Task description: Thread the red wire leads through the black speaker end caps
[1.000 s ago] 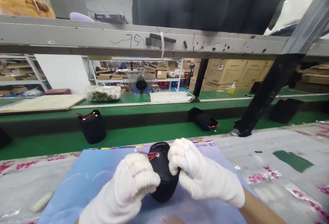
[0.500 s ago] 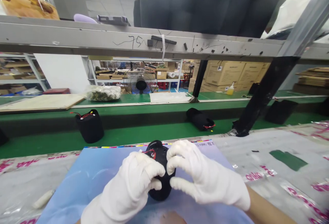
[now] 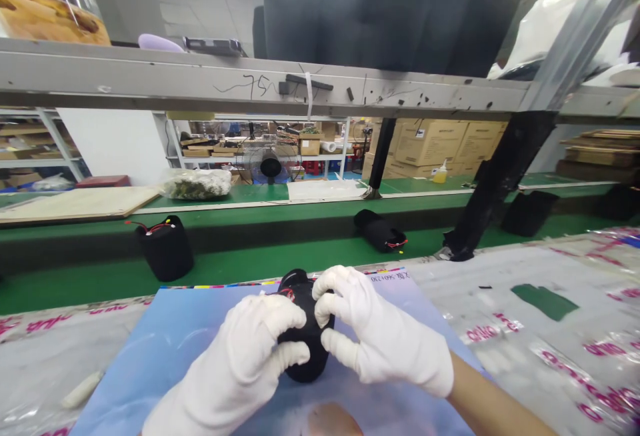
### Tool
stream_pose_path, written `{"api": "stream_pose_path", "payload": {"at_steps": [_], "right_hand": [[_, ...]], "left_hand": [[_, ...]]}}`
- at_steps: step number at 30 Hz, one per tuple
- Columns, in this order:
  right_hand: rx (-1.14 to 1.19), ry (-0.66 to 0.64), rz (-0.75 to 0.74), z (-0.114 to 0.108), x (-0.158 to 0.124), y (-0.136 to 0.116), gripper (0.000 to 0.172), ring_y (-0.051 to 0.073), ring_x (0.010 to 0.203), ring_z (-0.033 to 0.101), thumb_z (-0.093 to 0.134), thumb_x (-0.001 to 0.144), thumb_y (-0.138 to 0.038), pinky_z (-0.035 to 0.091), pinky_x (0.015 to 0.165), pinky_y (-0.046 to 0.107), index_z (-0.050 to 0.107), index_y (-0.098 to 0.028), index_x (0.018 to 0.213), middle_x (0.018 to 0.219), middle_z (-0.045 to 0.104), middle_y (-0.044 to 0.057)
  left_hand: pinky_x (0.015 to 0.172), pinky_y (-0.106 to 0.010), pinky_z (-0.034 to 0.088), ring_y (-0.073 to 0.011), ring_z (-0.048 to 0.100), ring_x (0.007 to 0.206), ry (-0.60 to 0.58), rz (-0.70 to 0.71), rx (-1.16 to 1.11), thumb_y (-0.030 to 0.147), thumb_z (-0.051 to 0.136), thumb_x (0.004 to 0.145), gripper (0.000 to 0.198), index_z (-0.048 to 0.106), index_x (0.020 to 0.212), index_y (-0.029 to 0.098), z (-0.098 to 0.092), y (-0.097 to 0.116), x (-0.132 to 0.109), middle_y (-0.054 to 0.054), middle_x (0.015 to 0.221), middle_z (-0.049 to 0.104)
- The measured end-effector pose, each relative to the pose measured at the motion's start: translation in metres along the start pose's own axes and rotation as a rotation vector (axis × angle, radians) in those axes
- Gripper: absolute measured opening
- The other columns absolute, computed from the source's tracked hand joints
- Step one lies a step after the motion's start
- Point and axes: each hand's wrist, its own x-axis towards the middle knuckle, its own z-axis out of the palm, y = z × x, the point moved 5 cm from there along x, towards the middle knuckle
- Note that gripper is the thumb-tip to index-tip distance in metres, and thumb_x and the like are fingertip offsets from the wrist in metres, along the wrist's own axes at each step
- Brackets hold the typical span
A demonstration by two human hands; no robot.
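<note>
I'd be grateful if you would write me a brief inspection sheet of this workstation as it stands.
Surface: blue printed sheet lying on pink-printed plastic film.
Job's things: black cylindrical housing, held roughly upright between both hands.
Clutter: white stick on the film at left; green strip on the film at right.
Grippers: left gloved hand and right gloved hand, both in white gloves, both gripping the housing.
Cables: thin red wires at the housing's top.
Surroundings: upright black unit and another on its side on the green tier beyond; cardboard cartons; desk fan.

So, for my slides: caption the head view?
White-gloved left hand and right hand hold a black cylinder with red wires over a blue sheet.
</note>
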Motion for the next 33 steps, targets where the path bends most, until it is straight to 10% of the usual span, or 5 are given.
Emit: {"api": "stream_pose_path", "payload": {"at_steps": [8,14,17,25,33], "right_hand": [[0.063,0.108,0.028,-0.002,-0.008,0.000,0.026,0.024,0.104,0.052,0.057,0.076,-0.010,0.044,0.092,0.044,0.053,-0.019,0.099,0.111,0.053,0.009],[0.645,0.587,0.486,0.026,-0.042,0.031,0.038,0.025,0.128,0.049,0.054,0.094,-0.030,0.039,0.108,0.048,0.044,-0.033,0.130,0.137,0.048,0.007],[0.981,0.523,0.755,0.056,-0.039,0.036,0.039,0.024,0.135,0.044,0.049,0.097,-0.044,0.033,0.114,0.048,0.045,-0.034,0.134,0.142,0.050,0.005],[1.049,0.296,0.512,0.050,0.020,0.047,0.040,0.024,0.095,0.071,0.038,0.099,-0.049,0.055,0.090,0.045,0.065,-0.021,0.108,0.099,0.073,0.007],[0.171,0.577,0.226,0.004,-0.060,-0.001,0.025,0.025,0.104,0.067,0.051,0.097,-0.034,0.057,0.088,0.037,0.062,-0.034,0.119,0.109,0.072,0.003]], "left_hand": [[0.084,-0.026,0.054,-0.0142,0.066,0.087,0.120,-0.336,-0.081,0.024,0.062,0.089,0.015,0.059,0.104,0.026,-0.046,-0.050,-0.011,0.000,0.097,0.067],[0.063,-0.023,0.053,-0.0131,0.063,0.070,-0.261,-0.610,-0.293,0.024,0.065,0.084,0.012,0.057,0.093,0.024,-0.003,-0.070,-0.029,0.004,0.080,0.066],[0.048,-0.018,0.044,-0.0090,0.053,0.053,-0.217,-0.570,-0.304,0.023,0.068,0.080,0.021,0.047,0.076,0.023,0.017,-0.054,-0.030,0.009,0.063,0.054],[0.044,-0.023,0.028,-0.0075,0.036,0.042,0.005,-0.286,-0.154,0.031,0.081,0.071,0.043,0.038,0.069,0.025,0.019,-0.001,-0.031,0.012,0.055,0.042],[0.067,-0.024,0.047,-0.0118,0.049,0.074,0.252,-0.136,-0.135,0.022,0.065,0.088,0.017,0.048,0.093,0.020,0.011,-0.018,-0.038,0.002,0.083,0.044]]}}
